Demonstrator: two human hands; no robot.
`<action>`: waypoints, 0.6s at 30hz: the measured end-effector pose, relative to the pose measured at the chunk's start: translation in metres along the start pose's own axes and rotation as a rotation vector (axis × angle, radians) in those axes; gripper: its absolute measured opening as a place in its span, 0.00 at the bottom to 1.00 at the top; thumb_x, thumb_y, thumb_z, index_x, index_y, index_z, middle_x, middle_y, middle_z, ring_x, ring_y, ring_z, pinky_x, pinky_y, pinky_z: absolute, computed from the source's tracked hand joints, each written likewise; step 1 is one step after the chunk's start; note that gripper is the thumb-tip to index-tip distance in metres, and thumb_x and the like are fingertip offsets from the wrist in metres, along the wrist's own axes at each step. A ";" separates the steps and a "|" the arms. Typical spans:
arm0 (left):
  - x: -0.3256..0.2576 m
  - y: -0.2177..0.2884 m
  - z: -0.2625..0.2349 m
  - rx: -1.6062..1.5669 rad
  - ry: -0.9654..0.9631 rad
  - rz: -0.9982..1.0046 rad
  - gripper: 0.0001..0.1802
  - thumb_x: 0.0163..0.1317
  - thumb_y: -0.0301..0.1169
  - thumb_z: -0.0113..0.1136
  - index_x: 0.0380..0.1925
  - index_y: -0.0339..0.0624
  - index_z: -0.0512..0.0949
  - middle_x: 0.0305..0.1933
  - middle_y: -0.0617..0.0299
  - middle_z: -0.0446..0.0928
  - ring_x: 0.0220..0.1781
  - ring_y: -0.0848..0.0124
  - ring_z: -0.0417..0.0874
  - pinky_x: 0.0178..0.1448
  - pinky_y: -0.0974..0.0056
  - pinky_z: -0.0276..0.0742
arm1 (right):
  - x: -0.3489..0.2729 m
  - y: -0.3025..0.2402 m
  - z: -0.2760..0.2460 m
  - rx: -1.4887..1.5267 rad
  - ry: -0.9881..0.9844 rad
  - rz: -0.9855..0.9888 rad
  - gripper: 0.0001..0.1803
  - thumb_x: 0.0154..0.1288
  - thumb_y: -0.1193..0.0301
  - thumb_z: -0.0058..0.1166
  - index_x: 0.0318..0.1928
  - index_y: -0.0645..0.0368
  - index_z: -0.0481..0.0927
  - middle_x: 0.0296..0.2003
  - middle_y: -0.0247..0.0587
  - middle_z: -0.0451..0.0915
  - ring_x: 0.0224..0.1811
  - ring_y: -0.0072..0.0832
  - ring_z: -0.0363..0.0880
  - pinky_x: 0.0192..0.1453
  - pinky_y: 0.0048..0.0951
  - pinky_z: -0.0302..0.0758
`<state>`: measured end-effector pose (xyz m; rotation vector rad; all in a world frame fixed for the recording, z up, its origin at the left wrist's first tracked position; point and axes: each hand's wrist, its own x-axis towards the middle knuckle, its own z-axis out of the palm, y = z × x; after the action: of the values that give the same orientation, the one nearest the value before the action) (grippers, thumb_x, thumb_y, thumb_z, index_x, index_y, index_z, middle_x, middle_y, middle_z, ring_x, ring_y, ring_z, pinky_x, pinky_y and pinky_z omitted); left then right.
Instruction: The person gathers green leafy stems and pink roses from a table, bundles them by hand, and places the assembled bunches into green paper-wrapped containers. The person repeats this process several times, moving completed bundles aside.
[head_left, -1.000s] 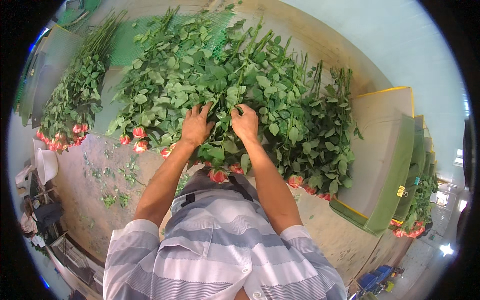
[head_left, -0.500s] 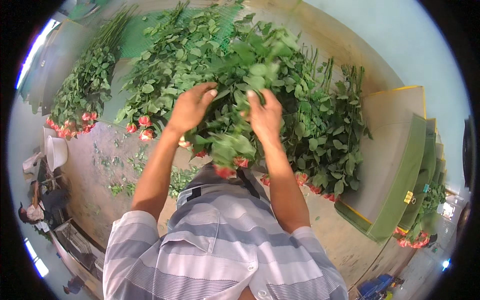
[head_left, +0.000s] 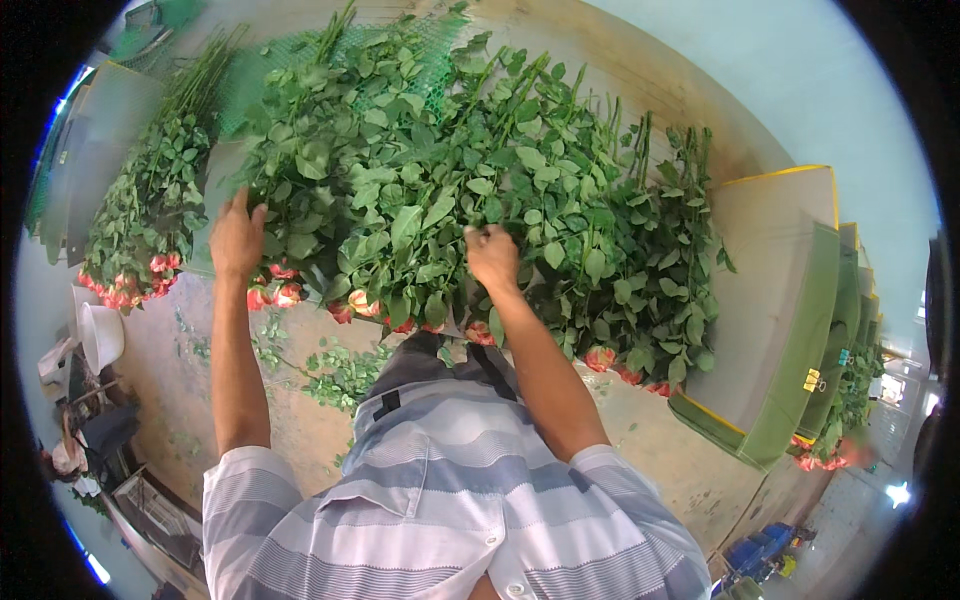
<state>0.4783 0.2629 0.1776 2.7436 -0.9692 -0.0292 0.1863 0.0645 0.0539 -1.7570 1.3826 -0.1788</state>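
Side bunch: a smaller bundle of roses (head_left: 140, 225) lies at the far left, well apart from the hands, pink heads toward the person.
Left hand: the left hand (head_left: 236, 238) rests on the left edge of the big heap, fingers spread flat into the leaves; it looks open and pressing rather than clasping a stem.
Rose heap: the large pile of long-stemmed roses (head_left: 450, 190) lies across the table (head_left: 650, 440), between the hands and beyond them, cut ends pointing away, pink buds (head_left: 285, 292) at the near edge.
Right hand: the right hand (head_left: 492, 256) is buried in the middle of the heap, fingers curled; it seems closed on stems, though the leaves hide exactly what it grips.
Handling: probably light singly but bulky together; stems stiff and likely thorny, leaves and buds soft and easily bruised. Best held on the bare stems under the foliage, never by the heads.
Boxes: green-and-yellow flat cartons (head_left: 790, 320) stand at the right.
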 end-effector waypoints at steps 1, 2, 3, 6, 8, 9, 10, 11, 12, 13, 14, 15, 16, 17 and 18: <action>0.001 0.010 0.004 -0.019 0.139 0.082 0.15 0.61 0.35 0.53 0.45 0.37 0.74 0.40 0.44 0.78 0.43 0.48 0.79 0.47 0.55 0.74 | 0.004 0.003 0.007 -0.005 -0.056 0.058 0.23 0.58 0.55 0.55 0.43 0.64 0.77 0.39 0.53 0.80 0.39 0.47 0.79 0.45 0.40 0.73; 0.001 0.023 0.007 -0.037 0.278 0.163 0.16 0.61 0.35 0.53 0.45 0.38 0.75 0.41 0.45 0.78 0.43 0.49 0.79 0.47 0.54 0.74 | 0.008 0.001 0.013 -0.040 -0.013 0.051 0.24 0.57 0.56 0.55 0.43 0.65 0.77 0.40 0.55 0.79 0.41 0.48 0.78 0.46 0.40 0.72; -0.006 0.040 0.017 -0.211 0.139 0.171 0.17 0.60 0.35 0.55 0.46 0.38 0.75 0.43 0.46 0.78 0.44 0.51 0.79 0.48 0.55 0.74 | 0.007 0.001 0.018 -0.079 0.023 0.045 0.24 0.57 0.56 0.56 0.43 0.65 0.77 0.41 0.56 0.79 0.44 0.48 0.78 0.47 0.40 0.71; -0.039 0.092 0.065 -0.394 -0.157 0.308 0.26 0.59 0.45 0.57 0.50 0.36 0.73 0.52 0.45 0.74 0.54 0.52 0.75 0.57 0.56 0.70 | -0.001 -0.002 0.006 0.340 -0.001 0.079 0.18 0.60 0.64 0.51 0.44 0.66 0.76 0.33 0.50 0.78 0.34 0.40 0.75 0.41 0.41 0.70; -0.054 0.128 0.076 -0.311 -0.367 0.220 0.35 0.56 0.50 0.60 0.56 0.38 0.68 0.54 0.40 0.71 0.57 0.48 0.71 0.59 0.53 0.69 | 0.000 0.013 -0.002 0.712 0.064 0.204 0.09 0.62 0.71 0.48 0.35 0.66 0.74 0.25 0.39 0.71 0.26 0.29 0.66 0.32 0.38 0.64; -0.059 0.142 0.077 -0.202 -0.458 0.157 0.34 0.55 0.45 0.60 0.59 0.39 0.65 0.55 0.41 0.71 0.55 0.46 0.72 0.56 0.51 0.71 | -0.003 0.028 -0.009 0.815 0.077 0.234 0.09 0.61 0.71 0.51 0.36 0.65 0.76 0.26 0.34 0.73 0.22 0.23 0.67 0.28 0.29 0.65; -0.059 0.143 0.083 -0.183 -0.467 0.154 0.31 0.56 0.41 0.59 0.56 0.37 0.67 0.53 0.40 0.72 0.54 0.46 0.73 0.57 0.52 0.69 | 0.001 0.040 -0.015 0.783 0.114 0.147 0.10 0.63 0.69 0.49 0.37 0.66 0.75 0.27 0.36 0.73 0.26 0.26 0.68 0.32 0.32 0.65; -0.057 0.146 0.091 -0.159 -0.475 0.152 0.28 0.56 0.37 0.58 0.54 0.35 0.69 0.52 0.40 0.73 0.53 0.46 0.73 0.58 0.52 0.68 | 0.000 0.038 -0.022 0.754 0.149 0.061 0.12 0.64 0.68 0.47 0.37 0.67 0.75 0.28 0.38 0.73 0.29 0.29 0.69 0.35 0.36 0.66; -0.055 0.145 0.095 -0.218 -0.463 0.136 0.26 0.55 0.35 0.57 0.53 0.34 0.70 0.51 0.39 0.73 0.53 0.45 0.74 0.57 0.53 0.69 | -0.007 0.029 -0.033 0.794 0.129 0.241 0.12 0.64 0.68 0.48 0.38 0.67 0.76 0.30 0.36 0.74 0.30 0.27 0.69 0.37 0.34 0.67; -0.052 0.139 0.098 -0.277 -0.451 0.119 0.24 0.55 0.33 0.56 0.51 0.34 0.71 0.50 0.39 0.73 0.52 0.45 0.74 0.56 0.53 0.69 | -0.006 0.036 -0.034 0.832 0.114 0.164 0.11 0.64 0.69 0.48 0.38 0.67 0.76 0.31 0.35 0.74 0.31 0.26 0.69 0.37 0.33 0.67; -0.047 0.131 0.102 -0.334 -0.441 0.112 0.22 0.55 0.31 0.54 0.50 0.33 0.72 0.49 0.39 0.74 0.51 0.45 0.74 0.55 0.54 0.70 | -0.005 0.047 -0.036 0.874 0.110 0.089 0.11 0.64 0.70 0.48 0.39 0.66 0.76 0.31 0.34 0.74 0.31 0.25 0.69 0.37 0.32 0.67; -0.039 0.104 0.123 -0.440 -0.315 0.223 0.20 0.54 0.30 0.52 0.46 0.32 0.73 0.36 0.43 0.79 0.40 0.52 0.80 0.50 0.57 0.73 | -0.009 0.033 -0.042 0.950 0.087 0.164 0.09 0.64 0.72 0.48 0.40 0.65 0.76 0.32 0.33 0.74 0.32 0.24 0.70 0.38 0.29 0.67; -0.032 0.098 0.119 -0.658 -0.446 0.143 0.19 0.55 0.30 0.51 0.46 0.32 0.73 0.37 0.47 0.80 0.39 0.58 0.80 0.49 0.59 0.73 | -0.014 0.023 -0.049 1.026 0.085 0.246 0.08 0.63 0.73 0.48 0.40 0.64 0.77 0.32 0.31 0.74 0.32 0.23 0.71 0.38 0.27 0.68; -0.026 0.106 0.104 -0.871 -0.593 0.084 0.18 0.56 0.29 0.51 0.46 0.32 0.73 0.37 0.51 0.80 0.37 0.64 0.80 0.47 0.62 0.73 | 0.001 0.078 -0.037 1.044 0.102 0.000 0.09 0.64 0.74 0.47 0.43 0.62 0.76 0.33 0.31 0.75 0.34 0.23 0.73 0.38 0.27 0.70; -0.030 0.112 0.084 -0.991 -0.638 -0.051 0.17 0.57 0.28 0.50 0.45 0.32 0.74 0.38 0.55 0.80 0.37 0.68 0.78 0.47 0.64 0.72 | 0.001 0.085 -0.042 1.167 -0.009 -0.100 0.10 0.65 0.73 0.45 0.44 0.61 0.75 0.34 0.32 0.75 0.35 0.24 0.74 0.38 0.27 0.71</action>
<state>0.3777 0.1792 0.1192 1.8157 -0.7036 -1.1146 0.1009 0.0412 0.0203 -0.8203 0.8481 -0.8371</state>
